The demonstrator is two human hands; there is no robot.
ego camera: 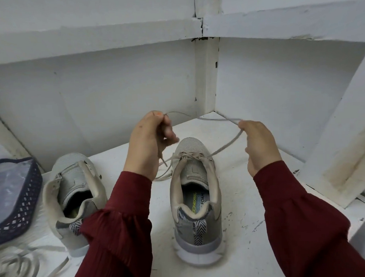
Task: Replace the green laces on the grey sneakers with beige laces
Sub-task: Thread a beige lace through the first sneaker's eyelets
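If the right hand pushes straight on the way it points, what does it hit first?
Likely the white painted corner post; the right hand, pinching the beige flat lace, seems to have free space until then, but depth is unclear.

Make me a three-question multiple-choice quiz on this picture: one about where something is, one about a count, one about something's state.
1. Where is the dark basket?
A. Left of the unlaced sneaker
B. Between the two shoes
C. On the upper ledge

2. How many shoes are in view?
A. One
B. Two
C. Three

3. The beige lace on the laced sneaker is:
A. Tied in a bow
B. Lying loose beside it
C. Threaded through eyelets, gripped by the left hand and the right hand

Answers: 1 A, it sits at the picture's left edge; 2 B, one laced, one bare; 3 C, both hands hold it raised above the toe.
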